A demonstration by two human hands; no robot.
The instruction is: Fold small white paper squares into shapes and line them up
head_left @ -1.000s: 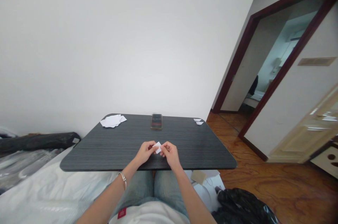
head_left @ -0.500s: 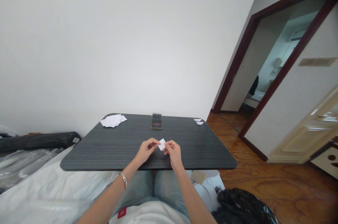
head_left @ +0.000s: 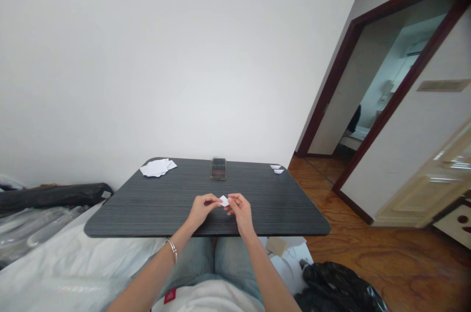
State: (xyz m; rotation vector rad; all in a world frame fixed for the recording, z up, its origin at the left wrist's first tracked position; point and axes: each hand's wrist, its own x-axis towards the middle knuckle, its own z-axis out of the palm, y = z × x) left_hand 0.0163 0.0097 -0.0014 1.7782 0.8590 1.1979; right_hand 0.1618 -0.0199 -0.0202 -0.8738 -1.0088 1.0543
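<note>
A small white piece of folded paper (head_left: 224,200) is held above the near middle of the dark table (head_left: 176,214). My left hand (head_left: 201,209) pinches its left corner between thumb and fingers. From the other side, my right hand (head_left: 240,210) grips the right edge with thumb and fingertips. The finger pads under the paper are partly hidden. At the table's far left lies a loose pile of white paper sheets (head_left: 156,168). Two small folded white paper pieces (head_left: 277,171) rest near the far right corner.
A phone (head_left: 218,169) lies at the table's back middle, near the white wall (head_left: 221,57). Left of the table is a plastic-covered surface (head_left: 73,263) with a black roll (head_left: 55,196). A black plastic bag (head_left: 338,287) sits on the floor at right.
The small paper has tilted and looks smaller, flatter and slightly further left. My fingers have shifted a little around it. Everything else on the table stays where it was.
</note>
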